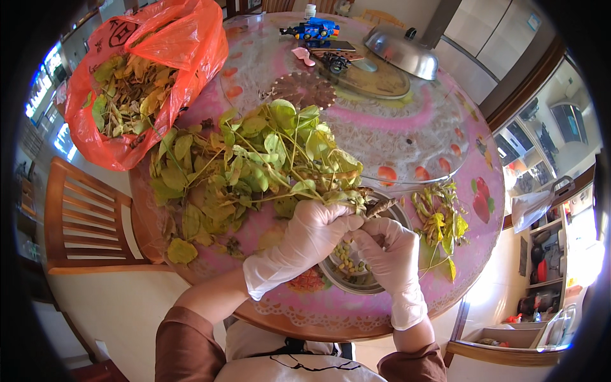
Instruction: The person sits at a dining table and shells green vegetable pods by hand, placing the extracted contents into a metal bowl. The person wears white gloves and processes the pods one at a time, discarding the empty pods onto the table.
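My left hand point(310, 238), in a white glove, closes around the end of a leafy bean plant point(281, 157) that spreads to the left and away from me. Its leaves are green to yellow, and a curled brown piece point(382, 208) juts out past the fingers. Also gloved, my right hand point(391, 253) meets the left fingertips with its own fingers bent inward. A small brownish plant piece shows between them, mostly hidden. Under both hands is a round metal bowl point(351, 288) holding loose green and yellowish beans point(347, 260).
A red plastic bag point(200, 57) full of dry leaves stands at the left. Right of the bowl lie stripped-looking pods and leaves point(441, 222). Farther back are a metal lid point(403, 52), a blue toy point(317, 29) and a phone point(334, 45). A wooden chair point(90, 215) stands left.
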`<state>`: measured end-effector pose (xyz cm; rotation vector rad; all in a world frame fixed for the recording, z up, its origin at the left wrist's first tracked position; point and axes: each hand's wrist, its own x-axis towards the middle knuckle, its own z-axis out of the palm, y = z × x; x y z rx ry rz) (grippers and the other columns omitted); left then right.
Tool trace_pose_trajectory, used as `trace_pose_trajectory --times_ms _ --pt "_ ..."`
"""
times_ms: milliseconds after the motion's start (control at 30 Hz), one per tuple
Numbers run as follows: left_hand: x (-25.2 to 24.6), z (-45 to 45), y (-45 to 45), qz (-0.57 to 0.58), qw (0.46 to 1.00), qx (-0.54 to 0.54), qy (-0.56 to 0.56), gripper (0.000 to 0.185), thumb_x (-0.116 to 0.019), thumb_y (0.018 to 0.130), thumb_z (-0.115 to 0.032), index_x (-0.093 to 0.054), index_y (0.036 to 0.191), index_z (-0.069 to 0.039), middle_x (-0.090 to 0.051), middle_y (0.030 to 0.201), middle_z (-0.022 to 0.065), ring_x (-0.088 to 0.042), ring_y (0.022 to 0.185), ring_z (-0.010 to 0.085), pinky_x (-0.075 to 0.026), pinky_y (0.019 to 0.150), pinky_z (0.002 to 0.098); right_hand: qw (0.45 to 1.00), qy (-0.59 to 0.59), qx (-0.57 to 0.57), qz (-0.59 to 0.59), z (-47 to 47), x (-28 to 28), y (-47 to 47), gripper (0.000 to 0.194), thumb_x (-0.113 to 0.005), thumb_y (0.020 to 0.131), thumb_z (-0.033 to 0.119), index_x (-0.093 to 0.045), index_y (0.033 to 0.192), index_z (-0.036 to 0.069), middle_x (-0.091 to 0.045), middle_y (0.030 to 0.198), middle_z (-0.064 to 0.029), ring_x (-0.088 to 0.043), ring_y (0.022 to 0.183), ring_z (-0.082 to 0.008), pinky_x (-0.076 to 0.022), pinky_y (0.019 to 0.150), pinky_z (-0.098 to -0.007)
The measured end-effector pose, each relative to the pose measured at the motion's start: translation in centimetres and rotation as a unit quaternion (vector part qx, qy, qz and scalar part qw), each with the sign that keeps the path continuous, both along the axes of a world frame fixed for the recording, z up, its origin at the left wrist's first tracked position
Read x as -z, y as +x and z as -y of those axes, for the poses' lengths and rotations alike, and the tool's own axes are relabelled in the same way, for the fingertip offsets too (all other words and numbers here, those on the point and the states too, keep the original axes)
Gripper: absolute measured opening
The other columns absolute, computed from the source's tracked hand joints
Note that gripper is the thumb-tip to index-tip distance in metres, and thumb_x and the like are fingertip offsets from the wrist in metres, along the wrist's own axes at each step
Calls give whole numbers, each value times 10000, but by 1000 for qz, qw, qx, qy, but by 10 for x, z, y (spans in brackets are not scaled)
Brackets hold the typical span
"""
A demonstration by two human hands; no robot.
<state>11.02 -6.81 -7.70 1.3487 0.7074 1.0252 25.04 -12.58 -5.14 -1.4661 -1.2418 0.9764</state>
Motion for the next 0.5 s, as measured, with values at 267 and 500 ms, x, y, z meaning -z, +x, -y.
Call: trace_pose_trajectory --times_ms 267,500 --pt "-15 -6 -6 11 998 35 -41 167 -626 892 -133 -649 829 20 -597 708 -4 -520 634 51 -435 563 214 999 -14 -15 -24 0 -18 13 127 -628 856 22 -675 973 3 -672 809 -36 -546 631 -40 -461 554 -195" --pt "-19 -10 -8 -12 994 48 -94 186 -655 874 -164 -639 766 -13 -579 649 -10 -505 601 49 -407 533 214 999 48 -18 -19 1 -16 11 78 -655 814 -30 -669 889 -11 -634 795 -34 -591 641 -70 -480 560 -199"
